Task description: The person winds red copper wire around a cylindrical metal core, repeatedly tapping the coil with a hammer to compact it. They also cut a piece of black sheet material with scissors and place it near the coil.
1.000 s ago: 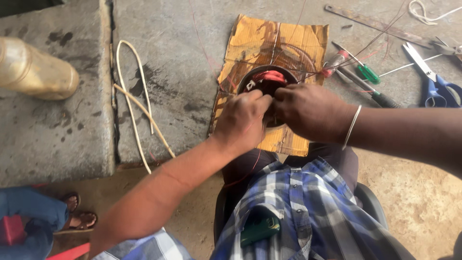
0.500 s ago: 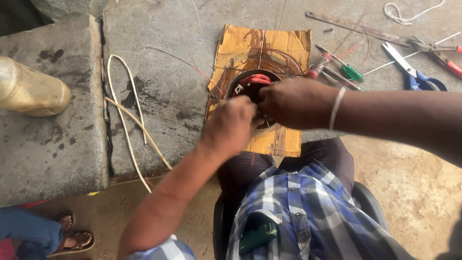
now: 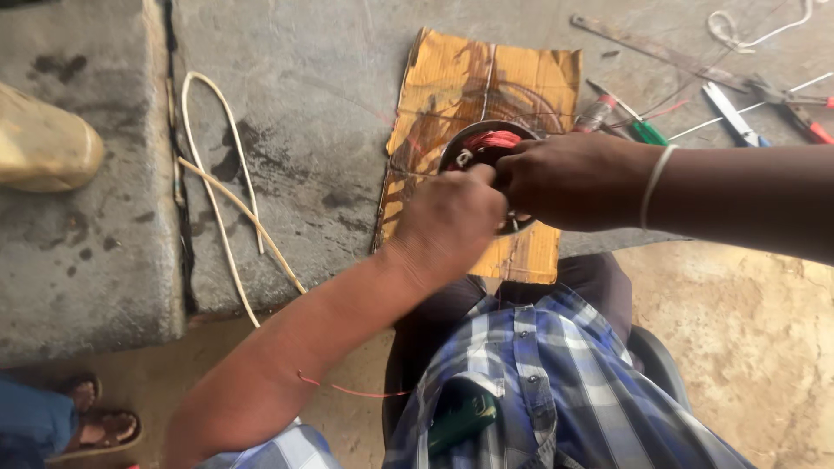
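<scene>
packages: none | labels: none | signs: none | screens: none

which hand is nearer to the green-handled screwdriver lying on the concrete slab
Right. The right hand works at the round black part just left of the green-handled screwdriver; the left hand sits farther left and lower.

Both hands — left hand (image 3: 452,213), right hand (image 3: 569,178) — grip a round motor winding (image 3: 480,146).
</scene>
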